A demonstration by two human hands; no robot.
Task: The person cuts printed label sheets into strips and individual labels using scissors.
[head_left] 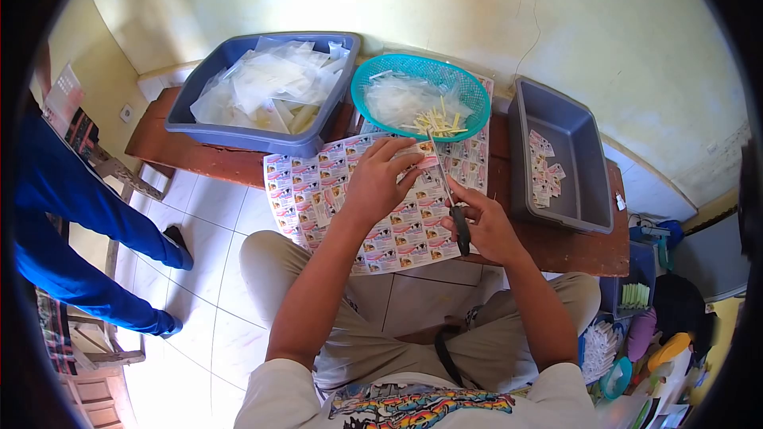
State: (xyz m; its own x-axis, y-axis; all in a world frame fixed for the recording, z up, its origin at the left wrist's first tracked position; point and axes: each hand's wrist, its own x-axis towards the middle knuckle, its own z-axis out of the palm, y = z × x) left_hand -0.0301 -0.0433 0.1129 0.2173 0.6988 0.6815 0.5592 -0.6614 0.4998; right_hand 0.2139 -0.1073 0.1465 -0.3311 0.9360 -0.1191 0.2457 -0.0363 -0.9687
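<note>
My left hand [383, 179] is closed on a small strip of printed labels [427, 156], pinched above the large printed label sheet [405, 230]. In my right hand [482, 226] are scissors [459, 226] with a dark green or black handle, their blades pointing up and away beside the strip. The sheet lies over the front of the brown bench [556, 250]. Just beyond my hands stands a teal basket [481, 107] with clear plastic pieces [409, 99] and pale yellow strips [435, 121].
At the left, a blue-grey tub [306, 143] holds plastic sheets. Another grey tub [584, 143] at the right contains cut labels [544, 171]. A person in blue trousers [87, 222] stands at far left. Bags and containers sit at lower right.
</note>
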